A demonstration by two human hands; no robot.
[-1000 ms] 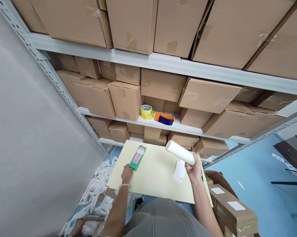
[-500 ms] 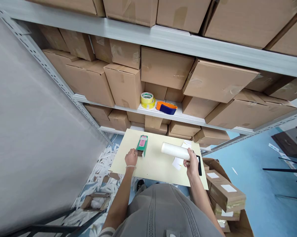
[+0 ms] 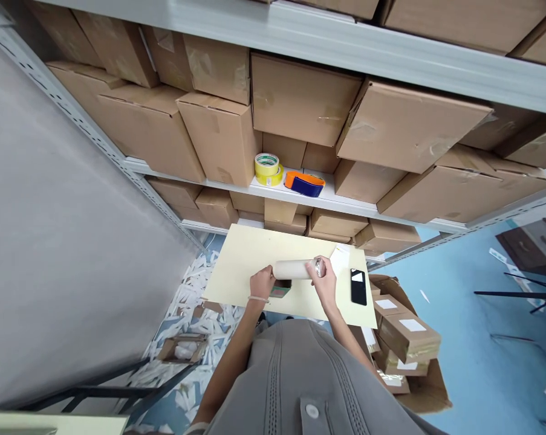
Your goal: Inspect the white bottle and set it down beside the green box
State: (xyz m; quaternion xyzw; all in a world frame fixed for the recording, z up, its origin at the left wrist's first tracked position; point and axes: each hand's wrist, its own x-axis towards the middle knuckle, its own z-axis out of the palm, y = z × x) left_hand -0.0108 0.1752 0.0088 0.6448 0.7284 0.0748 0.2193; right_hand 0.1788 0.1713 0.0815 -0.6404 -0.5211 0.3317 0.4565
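Note:
A white roll (image 3: 293, 269) lies sideways in front of me over the pale board. My right hand (image 3: 323, 283) is closed around its right end, where a shiny round end shows. Beside the roll's left end is my left hand (image 3: 262, 283), fingers curled against the side of a small green box (image 3: 280, 290). Most of that box is hidden under the roll; only its near, dark open end shows. Whether the left fingertips also touch the roll I cannot tell.
A black phone (image 3: 358, 286) and white paper (image 3: 340, 256) lie on the pale board (image 3: 240, 254). The shelf ahead bears cardboard boxes, tape rolls (image 3: 268, 170) and an orange-and-blue band (image 3: 305, 183). Labelled cartons (image 3: 406, 332) stand at right; white scraps (image 3: 191, 284) litter the floor at left.
My right hand has brought the white roll leftward, over the green box. The left hand and the box have shifted right, and the phone is now uncovered. The view has tilted down.

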